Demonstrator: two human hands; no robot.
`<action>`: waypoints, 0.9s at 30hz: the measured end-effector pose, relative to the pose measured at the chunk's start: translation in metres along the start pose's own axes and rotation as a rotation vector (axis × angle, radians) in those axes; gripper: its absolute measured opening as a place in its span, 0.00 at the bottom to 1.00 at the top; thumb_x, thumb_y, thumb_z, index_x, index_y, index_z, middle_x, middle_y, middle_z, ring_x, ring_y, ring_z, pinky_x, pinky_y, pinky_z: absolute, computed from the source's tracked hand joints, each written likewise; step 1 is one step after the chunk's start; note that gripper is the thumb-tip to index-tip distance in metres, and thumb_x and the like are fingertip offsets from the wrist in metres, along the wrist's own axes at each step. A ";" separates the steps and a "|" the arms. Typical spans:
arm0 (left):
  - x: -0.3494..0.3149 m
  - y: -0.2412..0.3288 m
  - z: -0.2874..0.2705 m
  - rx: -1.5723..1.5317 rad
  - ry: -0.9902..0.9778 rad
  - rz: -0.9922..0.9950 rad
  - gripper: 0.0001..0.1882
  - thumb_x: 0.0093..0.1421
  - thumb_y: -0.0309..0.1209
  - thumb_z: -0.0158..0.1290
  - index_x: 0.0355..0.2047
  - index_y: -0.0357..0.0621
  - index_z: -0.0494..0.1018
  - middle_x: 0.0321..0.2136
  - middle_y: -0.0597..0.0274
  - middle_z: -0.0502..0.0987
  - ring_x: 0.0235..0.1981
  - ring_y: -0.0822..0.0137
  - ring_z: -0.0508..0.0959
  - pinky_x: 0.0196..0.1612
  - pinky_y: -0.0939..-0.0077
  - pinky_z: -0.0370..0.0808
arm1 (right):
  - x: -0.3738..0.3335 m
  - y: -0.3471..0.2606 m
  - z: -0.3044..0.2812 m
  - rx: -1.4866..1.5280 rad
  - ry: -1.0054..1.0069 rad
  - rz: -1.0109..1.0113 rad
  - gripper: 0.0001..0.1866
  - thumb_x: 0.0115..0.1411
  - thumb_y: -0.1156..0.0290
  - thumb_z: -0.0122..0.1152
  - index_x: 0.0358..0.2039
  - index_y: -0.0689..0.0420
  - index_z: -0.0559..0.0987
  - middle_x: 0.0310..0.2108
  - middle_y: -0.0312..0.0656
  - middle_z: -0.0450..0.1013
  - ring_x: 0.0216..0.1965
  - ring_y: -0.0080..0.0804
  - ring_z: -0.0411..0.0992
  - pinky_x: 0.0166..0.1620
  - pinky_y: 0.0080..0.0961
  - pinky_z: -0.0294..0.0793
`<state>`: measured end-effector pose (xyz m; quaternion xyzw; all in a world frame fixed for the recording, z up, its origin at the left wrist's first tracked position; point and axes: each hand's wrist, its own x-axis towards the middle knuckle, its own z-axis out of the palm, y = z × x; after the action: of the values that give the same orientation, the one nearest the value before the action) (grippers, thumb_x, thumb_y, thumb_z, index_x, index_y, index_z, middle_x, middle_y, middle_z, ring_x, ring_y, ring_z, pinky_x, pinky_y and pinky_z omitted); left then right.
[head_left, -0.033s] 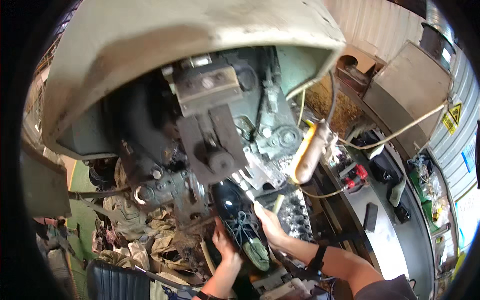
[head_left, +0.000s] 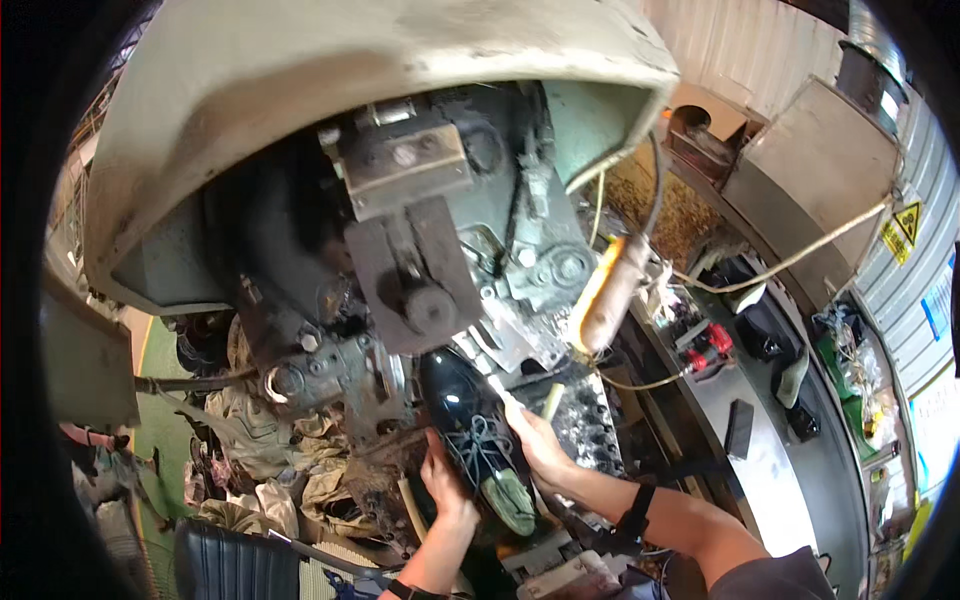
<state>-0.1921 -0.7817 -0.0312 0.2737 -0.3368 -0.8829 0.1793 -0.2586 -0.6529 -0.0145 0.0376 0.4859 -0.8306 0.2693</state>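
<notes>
A glossy black lace-up shoe (head_left: 455, 390) is between my two hands, its toe pointing away from me, up under the dark metal block (head_left: 415, 275) of a large machine. Grey-blue laces cross its middle, and a green lining (head_left: 510, 502) shows at the near end. My left hand (head_left: 447, 488) grips the shoe's left side, fingers partly hidden behind it. On the right side, my right hand (head_left: 540, 448) is closed against the shoe, its fingers reaching forward beside the laces. Whether the toe touches the metal parts is hard to make out.
A beige machine hood (head_left: 400, 45) arches overhead. Right of the shoe hangs a lit work lamp (head_left: 612, 300). Farther right, a metal bench (head_left: 770, 470) holds a red tool (head_left: 708, 345) and dark shoe pieces. Crumpled cloth (head_left: 320, 450) lies at left, near a black seat (head_left: 235, 560).
The view has shifted slightly, so the machine and lamp appear a little higher and farther left. Both hands keep the same hold on the shoe.
</notes>
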 end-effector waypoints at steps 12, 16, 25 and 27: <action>-0.147 0.057 0.002 0.856 -0.062 0.838 0.07 0.66 0.27 0.50 0.39 0.38 0.76 0.40 0.56 0.80 0.42 0.63 0.79 0.48 0.69 0.75 | -0.131 -0.050 -0.029 -0.200 0.105 -0.245 0.21 0.67 0.56 0.56 0.47 0.64 0.75 0.38 0.51 0.79 0.38 0.38 0.79 0.43 0.35 0.80; -0.192 0.002 0.068 0.916 -0.549 1.281 0.15 0.60 0.32 0.54 0.46 0.39 0.77 0.48 0.49 0.77 0.52 0.54 0.75 0.56 0.58 0.68 | -0.206 -0.078 0.009 0.512 -0.050 0.172 0.29 0.68 0.38 0.44 0.48 0.52 0.74 0.46 0.54 0.76 0.46 0.46 0.76 0.50 0.47 0.77; -0.262 -0.040 0.147 0.963 -1.256 0.878 0.13 0.55 0.23 0.62 0.41 0.37 0.80 0.46 0.50 0.79 0.47 0.50 0.79 0.51 0.62 0.76 | -0.240 -0.047 -0.175 0.234 0.096 -0.111 0.30 0.64 0.69 0.63 0.65 0.55 0.65 0.53 0.50 0.73 0.50 0.37 0.75 0.55 0.33 0.74; -0.262 -0.044 0.165 1.007 -1.284 0.942 0.12 0.55 0.23 0.63 0.41 0.36 0.80 0.45 0.47 0.80 0.46 0.49 0.80 0.49 0.62 0.78 | -0.265 -0.055 -0.234 0.266 0.282 -0.143 0.25 0.65 0.68 0.61 0.62 0.55 0.68 0.44 0.48 0.78 0.41 0.34 0.79 0.48 0.33 0.79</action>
<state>-0.0916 -0.5374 0.1360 -0.3844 -0.7893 -0.4519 0.1586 -0.1059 -0.3290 -0.0084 0.1541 0.4061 -0.8911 0.1315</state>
